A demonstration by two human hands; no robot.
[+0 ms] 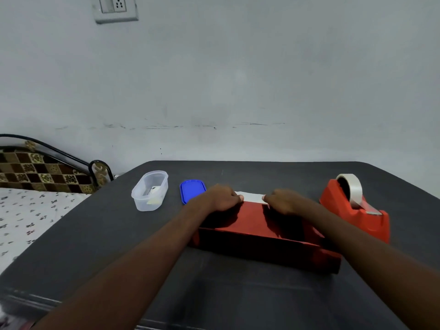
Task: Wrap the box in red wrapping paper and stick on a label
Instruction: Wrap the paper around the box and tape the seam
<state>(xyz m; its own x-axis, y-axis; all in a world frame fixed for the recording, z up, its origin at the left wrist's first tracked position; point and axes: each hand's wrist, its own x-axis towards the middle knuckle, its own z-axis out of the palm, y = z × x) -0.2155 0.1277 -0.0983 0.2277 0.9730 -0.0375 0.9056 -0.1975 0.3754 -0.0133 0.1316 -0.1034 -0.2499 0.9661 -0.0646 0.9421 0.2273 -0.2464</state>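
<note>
One dark, matte counter [119, 234] with rounded corners stands against a plain grey wall [238, 67]; a bed [28, 210] with a flowered sheet lies to its left. On it sits the long box [262, 225] in glossy red paper [252, 217], a white strip showing at its far edge. Both hands, left [222, 198] and right [284, 201], curl their fingers over that edge, gripping the paper. Nearby: a clear tub [150, 191], blue lid [192, 190], red tape dispenser [354, 208].

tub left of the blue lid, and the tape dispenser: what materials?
Tub: looks like clear, slightly frosted plastic; its contents show through the wall. Tape dispenser: seems to be moulded orange-red plastic with a smooth, even surface, carrying a whitish tape roll. Its inside is hidden, so the core material cannot be told.
</note>
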